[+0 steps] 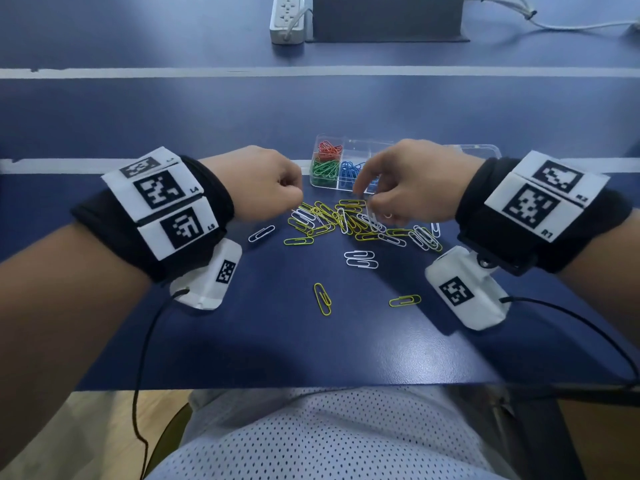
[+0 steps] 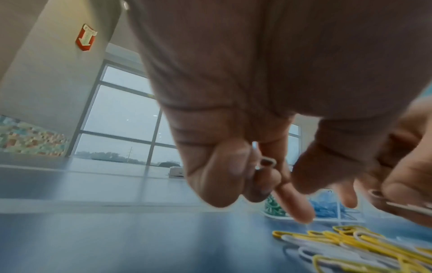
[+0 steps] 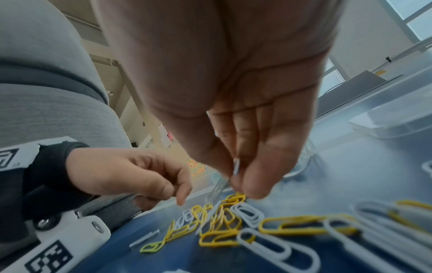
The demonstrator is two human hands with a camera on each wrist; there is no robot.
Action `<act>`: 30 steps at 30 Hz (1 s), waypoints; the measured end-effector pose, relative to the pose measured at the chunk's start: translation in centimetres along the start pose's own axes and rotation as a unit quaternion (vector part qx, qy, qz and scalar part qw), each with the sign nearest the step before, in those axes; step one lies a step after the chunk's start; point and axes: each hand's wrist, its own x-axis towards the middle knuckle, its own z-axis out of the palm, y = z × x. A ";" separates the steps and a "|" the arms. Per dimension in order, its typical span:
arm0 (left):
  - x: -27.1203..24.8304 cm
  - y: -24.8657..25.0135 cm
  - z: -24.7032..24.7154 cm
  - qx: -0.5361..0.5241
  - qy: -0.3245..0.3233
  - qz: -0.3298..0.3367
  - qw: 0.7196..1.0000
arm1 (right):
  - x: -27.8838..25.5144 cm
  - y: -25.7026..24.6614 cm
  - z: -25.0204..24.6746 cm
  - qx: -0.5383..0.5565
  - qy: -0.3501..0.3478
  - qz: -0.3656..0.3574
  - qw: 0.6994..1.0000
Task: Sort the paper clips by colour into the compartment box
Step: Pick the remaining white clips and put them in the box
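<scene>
Right hand [image 1: 412, 181] pinches a white paper clip [image 3: 236, 167] above the mixed pile [image 1: 349, 221] of yellow and white clips on the blue tabletop [image 1: 277, 341]. Left hand [image 1: 266, 183] is curled around white clips [image 2: 265, 162]. Clear plastic compartment box [image 1: 349, 147] just beyond holds red, green, blue. Clips: light, stiff coated wire, smooth, likely slippery and tangle-prone; best pinched across the flat loops.

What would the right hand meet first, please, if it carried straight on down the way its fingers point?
Probably the pile of yellow and white clips right under the right hand, though depth is unclear.
</scene>
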 end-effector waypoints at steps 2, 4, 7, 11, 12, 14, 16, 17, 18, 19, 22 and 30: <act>0.2 0.1 0.2 0.032 0.004 0.029 0.999 | 0.1 -0.1 0.1 0.000 -0.002 0.005 1.000; 0.5 0.0 0.4 0.068 0.008 0.055 0.996 | 0.1 -0.2 0.2 0.010 -0.008 0.014 1.000; 0.9 -0.1 0.4 0.089 0.015 0.069 0.993 | 0.0 -0.4 0.3 0.002 0.004 0.021 1.000; 0.8 -0.2 0.5 0.100 0.012 0.071 0.992 | 0.1 -0.6 0.3 -0.022 0.020 0.012 0.999; 0.8 -0.2 0.5 0.100 0.012 0.070 0.992 | 0.1 -0.7 0.4 -0.035 0.018 0.009 0.999; 0.7 -0.2 0.5 0.092 0.015 0.065 0.994 | 0.1 -0.8 0.7 -0.063 0.007 0.000 0.998; 0.6 -0.3 0.4 0.071 0.022 0.058 0.996 | 0.2 -0.7 1.0 -0.083 -0.004 -0.005 0.996; 0.5 -0.3 0.4 0.060 0.024 0.053 0.997 | 0.2 -0.7 1.1 -0.090 -0.008 -0.007 0.996; 0.4 -0.3 0.3 0.053 0.023 0.048 0.997 | 0.2 -0.7 1.1 -0.093 -0.013 -0.010 0.996; 0.3 -0.4 0.3 0.049 0.021 0.043 0.998 | 0.2 -0.7 1.0 -0.089 -0.022 -0.015 0.996; 0.2 -0.3 0.2 0.042 0.021 0.032 0.998 | 0.2 -0.7 0.5 -0.044 -0.052 -0.013 0.998; 0.0 -0.1 0.3 0.010 0.011 0.039 0.999 | 0.8 0.4 -0.9 0.152 -0.104 0.046 0.982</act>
